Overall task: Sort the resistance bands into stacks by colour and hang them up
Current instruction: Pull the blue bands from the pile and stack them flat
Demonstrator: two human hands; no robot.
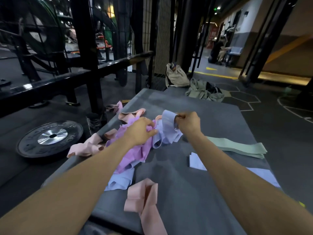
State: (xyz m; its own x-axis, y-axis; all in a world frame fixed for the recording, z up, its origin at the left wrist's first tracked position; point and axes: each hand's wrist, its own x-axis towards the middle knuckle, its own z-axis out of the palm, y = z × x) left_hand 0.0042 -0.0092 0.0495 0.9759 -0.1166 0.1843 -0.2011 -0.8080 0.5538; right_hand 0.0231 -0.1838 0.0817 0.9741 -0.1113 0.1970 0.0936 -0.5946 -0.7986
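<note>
Pale blue fabric is what the right hand [187,123] has hold of: a blue band [168,128] pinched at its upper loop between curled fingers and thumb, lifted a little above the tangled heap [135,143] of bands in the middle of the grey tabletop [211,119]. The left hand [141,131] lies on the heap just beside it, fingers bent into the purple bands [133,155] (whether it truly grips one or only presses down I cannot tell). The heap mixes purple, blue and pink loops, and another blue band [121,181] trails out of it toward the near edge.

On the right side of the tabletop the sorted piles lie flat: a stack of green bands [240,148] farther off, and nearer, a flat stack of blue bands [198,162] partly hidden behind the right forearm. A pink band [145,200] lies folded by itself at the near edge, well apart from the heap. More pink bands [88,147] spill over the left edge of the tabletop, and one pink loop [133,113] sits at the heap's far side.

On the floor to the left lies a black weight plate [50,138] with a silver hub. Beyond the tabletop, a beige bag [177,76] leans against a black rack [84,48], with a crumpled olive garment [201,90] beside it.
</note>
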